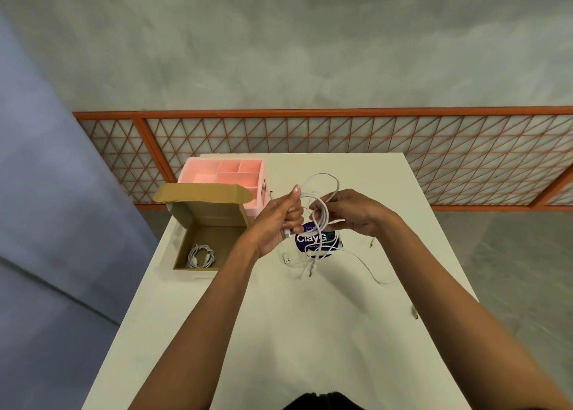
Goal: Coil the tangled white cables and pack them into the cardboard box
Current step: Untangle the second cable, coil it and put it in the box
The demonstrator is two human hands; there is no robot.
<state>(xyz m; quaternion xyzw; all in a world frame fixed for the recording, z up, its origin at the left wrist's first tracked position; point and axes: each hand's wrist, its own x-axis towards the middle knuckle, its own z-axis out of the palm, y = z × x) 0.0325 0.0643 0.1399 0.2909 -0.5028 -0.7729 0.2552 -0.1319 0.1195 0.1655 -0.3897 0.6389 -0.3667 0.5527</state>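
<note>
My left hand (283, 214) grips a white cable (322, 211) above the table, thumb up, with a plug end poking out below the fist. My right hand (353, 212) pinches loops of the same cable just to the right. More loose white cables (310, 262) lie tangled on the table beneath the hands, one strand trailing off to the right. The open cardboard box (183, 248) sits at the table's left edge, lid flap raised. One coiled white cable (201, 256) lies inside it.
A pink compartment organiser (223, 174) stands behind the box. A round purple sticker (313, 239) lies on the white table (294, 332) under the cables. An orange lattice railing (341, 149) runs behind the table. A small plug (415, 312) lies near the right edge.
</note>
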